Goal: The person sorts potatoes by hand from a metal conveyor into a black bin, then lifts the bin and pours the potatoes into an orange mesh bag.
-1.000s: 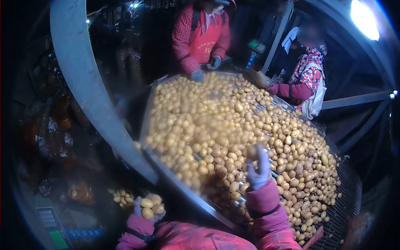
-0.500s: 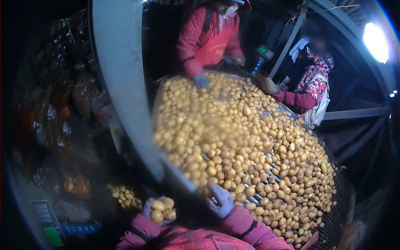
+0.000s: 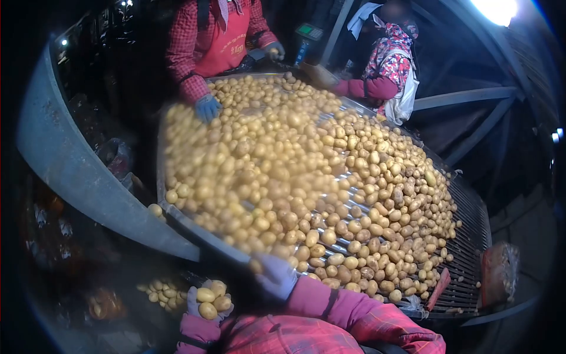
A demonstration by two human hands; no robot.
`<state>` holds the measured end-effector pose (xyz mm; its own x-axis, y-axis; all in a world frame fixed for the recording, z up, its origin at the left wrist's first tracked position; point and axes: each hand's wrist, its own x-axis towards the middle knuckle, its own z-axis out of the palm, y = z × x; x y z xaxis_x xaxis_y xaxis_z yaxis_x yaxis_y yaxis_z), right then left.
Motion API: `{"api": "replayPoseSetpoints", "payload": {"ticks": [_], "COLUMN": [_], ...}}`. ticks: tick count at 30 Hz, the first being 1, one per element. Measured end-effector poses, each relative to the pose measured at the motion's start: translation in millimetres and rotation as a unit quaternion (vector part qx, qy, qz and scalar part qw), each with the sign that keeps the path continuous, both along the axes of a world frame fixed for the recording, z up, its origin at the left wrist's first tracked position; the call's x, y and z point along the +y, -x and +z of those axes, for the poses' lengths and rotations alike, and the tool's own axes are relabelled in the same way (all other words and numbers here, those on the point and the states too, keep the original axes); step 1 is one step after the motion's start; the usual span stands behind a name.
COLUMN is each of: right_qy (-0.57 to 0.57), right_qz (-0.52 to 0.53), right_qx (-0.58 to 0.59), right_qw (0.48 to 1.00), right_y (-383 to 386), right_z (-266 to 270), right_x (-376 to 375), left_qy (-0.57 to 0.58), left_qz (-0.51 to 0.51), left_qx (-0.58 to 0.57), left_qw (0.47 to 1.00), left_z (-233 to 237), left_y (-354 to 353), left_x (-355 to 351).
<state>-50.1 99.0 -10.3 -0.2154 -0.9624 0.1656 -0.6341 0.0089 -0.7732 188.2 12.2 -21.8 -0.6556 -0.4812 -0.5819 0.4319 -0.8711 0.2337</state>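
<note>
You're apparently gathering: your left hand (image 3: 193, 302) cups potatoes (image 3: 207, 311) beside the heaped tray (image 3: 474, 218); whether your blurred right hand (image 3: 276, 276) grips one, I can't tell. Adding more needs that cupped hand steady.

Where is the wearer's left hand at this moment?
In the head view, the left hand sits low, left of centre, cupping several potatoes, just right of a small potato heap and below the table's rim.

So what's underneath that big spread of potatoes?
Shiny metal bars show through gaps in the potatoes, and dark slats lie exposed along the right side. Elsewhere the potatoes hide whatever lies beneath.
</note>
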Motion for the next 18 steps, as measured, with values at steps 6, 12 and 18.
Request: {"api": "replayPoseSetpoints", "payload": {"ticks": [6,12,18], "right_qy": [0.039,0.048,0.029], "right_qz": [-0.007,-0.021,-0.15], "right_qx": [0.033,0.008,-0.189], "right_qw": [0.999,0.999,0.97], "right_y": [-2.7,-3.8,-10.6], "right_z": [0.4,-2.0,-14.3], "right_x": [1.8,3.6,4.3], "left_qy": [0.012,0.021,0.028], "left_qz": [-0.04,-0.029,-0.016], "left_qx": [0.026,0.055,-0.055], "left_qw": [0.999,0.998,0.998], "left_z": [-9.1,-26.2,-24.2], "left_y": [2.7,-3.4,-4.2], "left_x": [-1.8,-1.8,3.8]}}
